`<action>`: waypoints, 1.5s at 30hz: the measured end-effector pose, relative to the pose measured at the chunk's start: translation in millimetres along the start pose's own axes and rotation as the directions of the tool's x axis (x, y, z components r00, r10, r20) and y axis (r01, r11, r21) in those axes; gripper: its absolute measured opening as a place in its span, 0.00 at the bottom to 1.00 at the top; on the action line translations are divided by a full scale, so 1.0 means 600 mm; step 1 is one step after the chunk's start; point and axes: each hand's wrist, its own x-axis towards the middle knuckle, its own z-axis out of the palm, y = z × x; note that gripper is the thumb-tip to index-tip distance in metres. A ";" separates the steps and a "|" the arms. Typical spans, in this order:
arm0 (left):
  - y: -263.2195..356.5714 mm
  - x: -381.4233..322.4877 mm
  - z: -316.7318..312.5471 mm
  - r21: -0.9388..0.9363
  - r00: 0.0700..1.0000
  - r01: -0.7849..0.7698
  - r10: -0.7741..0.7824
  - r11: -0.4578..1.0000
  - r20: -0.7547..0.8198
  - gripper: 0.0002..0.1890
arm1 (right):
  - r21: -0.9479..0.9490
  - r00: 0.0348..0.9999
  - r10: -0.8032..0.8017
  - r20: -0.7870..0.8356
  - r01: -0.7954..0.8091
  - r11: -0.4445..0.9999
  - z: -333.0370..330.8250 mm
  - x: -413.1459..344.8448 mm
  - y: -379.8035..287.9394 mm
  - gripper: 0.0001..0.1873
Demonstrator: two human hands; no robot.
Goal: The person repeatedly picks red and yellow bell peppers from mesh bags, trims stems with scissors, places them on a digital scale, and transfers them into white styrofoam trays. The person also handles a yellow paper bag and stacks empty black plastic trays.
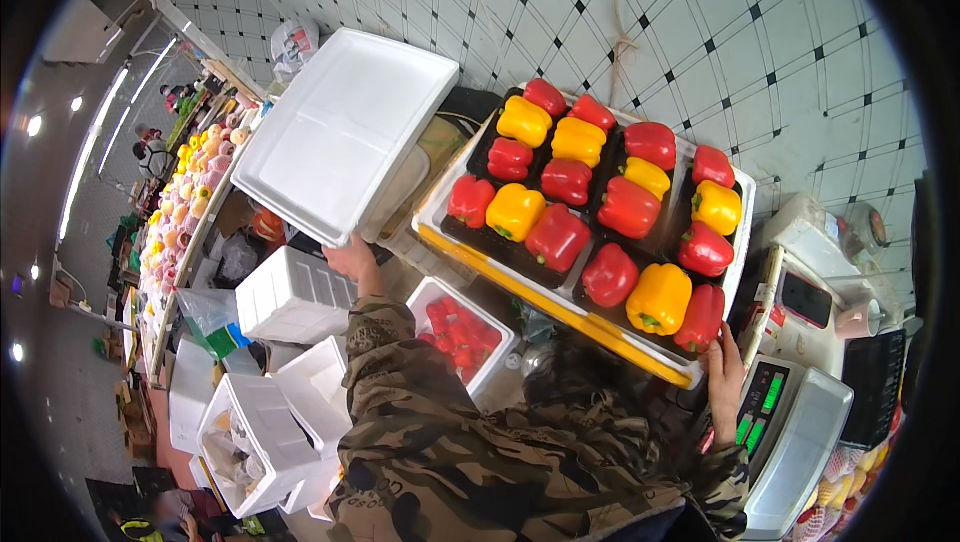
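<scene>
My left hand (354, 263) grips the lower corner of a large white foam lid (337, 129), which lies tilted at the left. My right hand (723, 373) is at the near right corner of a white foam box (739, 257) with a yellow strip (525, 302) along its front. Its fingertips are by a red bell pepper (701, 317); whether they press on the pepper or the box rim, I cannot tell. Red and yellow bell peppers, such as a yellow one (660, 298), sit in rows on black trays (559, 272) in the box.
Below the lid stand white foam boxes (296, 298), one of them holding red produce (457, 332). A digital scale (787, 444), a phone (806, 300) and a cup (859, 319) are at the right. Fruit is piled on a stall (180, 204) at far left. A tiled wall (712, 92) rises behind.
</scene>
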 end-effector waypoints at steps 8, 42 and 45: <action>-0.202 0.180 0.149 -0.511 0.777 0.600 -0.298 0.615 0.554 0.41 | 0.188 0.967 0.233 -0.106 -0.211 0.959 -0.079 -0.084 0.079 0.19; -0.097 0.024 -0.134 -0.591 0.558 0.623 0.239 0.512 0.795 0.33 | 0.252 0.944 -0.324 0.070 0.298 0.921 -0.036 -0.196 -0.116 0.40; -0.037 0.002 -0.108 -0.497 0.402 0.672 0.294 0.549 0.867 0.31 | 0.243 0.971 -0.233 -0.047 0.237 0.941 -0.049 -0.218 -0.114 0.34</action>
